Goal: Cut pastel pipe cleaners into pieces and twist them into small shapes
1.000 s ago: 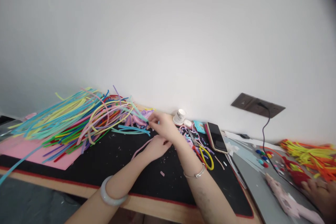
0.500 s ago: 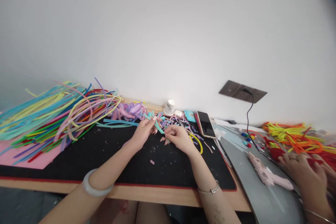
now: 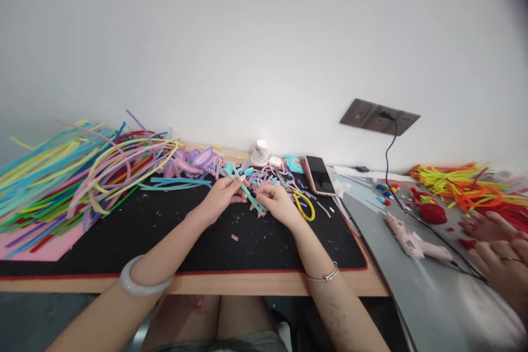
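Teal pipe cleaners (image 3: 249,197) cross between my two hands over the black mat (image 3: 185,247). My left hand (image 3: 223,198) is closed, its thumb and fingers gripping them near the upper part. At their lower part, my right hand (image 3: 274,203) pinches with thumb and fingertips; the exact contact is partly hidden. Just behind lie small teal and pink pieces (image 3: 243,167) and short pastel offcuts (image 3: 268,177). Scissors with yellow handles (image 3: 312,210) rest right of my right hand. Several blue-teal pipe cleaners (image 3: 177,182) lie left of my left hand.
A big heap of coloured pipe cleaners (image 3: 119,162) covers the left side, beside purple-pink looped shapes (image 3: 198,161). A paper cup (image 3: 261,152) and phone (image 3: 320,176) stand along the back. Rightward are a pink glue gun (image 3: 412,237), its cord, and another person's hands (image 3: 495,247).
My hands have come from the pile's edge to the mat's middle with the teal pipe cleaners, my left hand now gripping them too. The view has shifted right and down.
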Motion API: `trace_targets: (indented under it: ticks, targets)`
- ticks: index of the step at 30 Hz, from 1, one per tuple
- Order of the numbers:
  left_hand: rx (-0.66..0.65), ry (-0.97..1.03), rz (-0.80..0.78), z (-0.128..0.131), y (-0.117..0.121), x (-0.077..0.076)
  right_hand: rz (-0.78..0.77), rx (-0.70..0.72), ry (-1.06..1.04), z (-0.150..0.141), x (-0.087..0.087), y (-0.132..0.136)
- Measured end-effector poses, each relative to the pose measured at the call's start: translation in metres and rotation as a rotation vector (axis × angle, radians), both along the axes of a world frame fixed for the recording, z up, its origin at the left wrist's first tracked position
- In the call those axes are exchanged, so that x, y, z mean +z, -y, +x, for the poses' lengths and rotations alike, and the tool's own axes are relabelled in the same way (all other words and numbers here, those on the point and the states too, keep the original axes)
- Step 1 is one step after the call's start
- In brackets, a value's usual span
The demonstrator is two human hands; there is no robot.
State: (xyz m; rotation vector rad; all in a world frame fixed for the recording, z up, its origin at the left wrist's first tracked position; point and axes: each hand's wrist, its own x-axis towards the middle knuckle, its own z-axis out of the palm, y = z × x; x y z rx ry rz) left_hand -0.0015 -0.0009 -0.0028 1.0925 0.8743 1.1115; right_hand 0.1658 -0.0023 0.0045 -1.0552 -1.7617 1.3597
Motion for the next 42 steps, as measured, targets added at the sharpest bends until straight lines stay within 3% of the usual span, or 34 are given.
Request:
trace_targets:
  ticks: [3,7,12,23,27,30,33,37,42]
  targets:
    - [0.016,0.028,-0.003,-0.001,-0.002,-0.001,-0.091,0.079,-0.072,0.000,-0.001,-0.001]
    - [0.077,0.024,0.000,-0.002,-0.003,-0.002,-0.247,0.074,-0.179,0.002,-0.003,0.000]
    - [0.112,-0.015,0.001,-0.003,-0.004,-0.003,-0.348,0.132,-0.158,0.005,-0.001,0.002]
    - [0.039,-0.050,-0.020,-0.001,-0.003,-0.003,-0.087,0.050,0.033,0.006,-0.005,-0.003]
    - [0.021,-0.052,-0.025,-0.001,-0.002,-0.003,-0.025,0.046,0.108,0.006,0.003,0.001]
    - [0.029,-0.065,-0.020,0.000,-0.002,-0.001,0.027,0.059,0.146,0.030,0.018,0.020]
    - [0.073,-0.082,-0.017,0.001,-0.001,0.001,0.055,0.081,0.161,0.081,0.029,0.047]
    - [0.137,-0.135,-0.003,0.001,-0.001,0.001,0.172,0.256,0.270,0.137,0.025,0.064]
    - [0.163,-0.177,0.075,0.000,-0.003,-0.003,0.236,0.286,0.323,0.135,0.018,0.054]
